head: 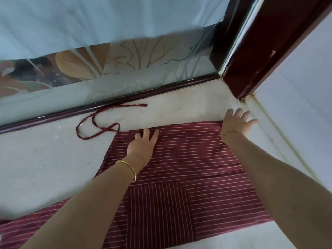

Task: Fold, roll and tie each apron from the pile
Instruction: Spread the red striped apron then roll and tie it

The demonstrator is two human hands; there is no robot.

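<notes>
- Two hands lie flat on a maroon apron [188,159] with thin white stripes, spread out on a pale speckled floor [45,159].
- Left hand [143,142]: palm down on the cloth near the far edge, left of the middle; fingers straight and slightly spread, pressing the fabric, gripping nothing. A gold bangle [128,169] sits on that wrist.
- Right hand [235,121]: at the apron's far right corner, heel of the palm on the cloth, straight spread fingers reaching past the edge over the floor. Nothing held. A thin gold bracelet [231,132] is on that wrist.
- The hands are well apart, one toward each end of the far edge.
- Apron position: lies flat in the corner of the room, its far edge running roughly parallel to the door track. Stripes run crosswise on the main panel; a square pocket [159,209] near the viewer has stripes running lengthwise.
- More striped cloth trails off to the lower left under the left forearm.
- One maroon tie strap [97,126] leaves the far left corner, loops on the floor, and ends beside the dark sliding-door track [125,97].
- Behind the track: frosted glass door [143,69] with a leaf pattern, pale blue curtain [89,20] above it.
- Dark red door frame [269,51] stands at right, meeting a white wall [296,87].
</notes>
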